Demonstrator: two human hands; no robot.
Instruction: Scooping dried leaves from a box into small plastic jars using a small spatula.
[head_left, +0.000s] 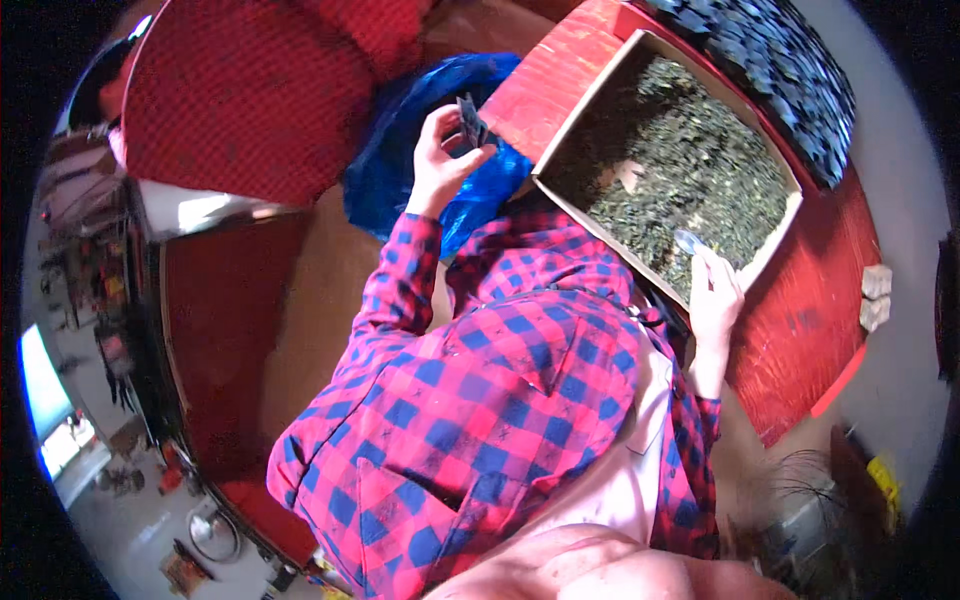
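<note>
My left hand (442, 154) pinches a small dark packet (471, 121) between thumb and fingers, above a blue plastic bag (480, 180). Over the near right corner of a shallow cardboard box (611, 241), my right hand (715, 289) holds a small shiny scoop or spoon (687, 241). The scoop's head touches or lies just above dried, shredded green plant material (697, 157) that covers much of the box's floor. A patch of bare cardboard shows in the box's lower left. Whether anything lies in the scoop is too small to tell.
The box rests on a red-painted tabletop (810, 300). A large heap of dark, shiny flat pieces (780, 67) lies beyond it. Two small pale blocks (876, 298) are at the table's right edge. A red checked cloth (247, 97) is at upper left.
</note>
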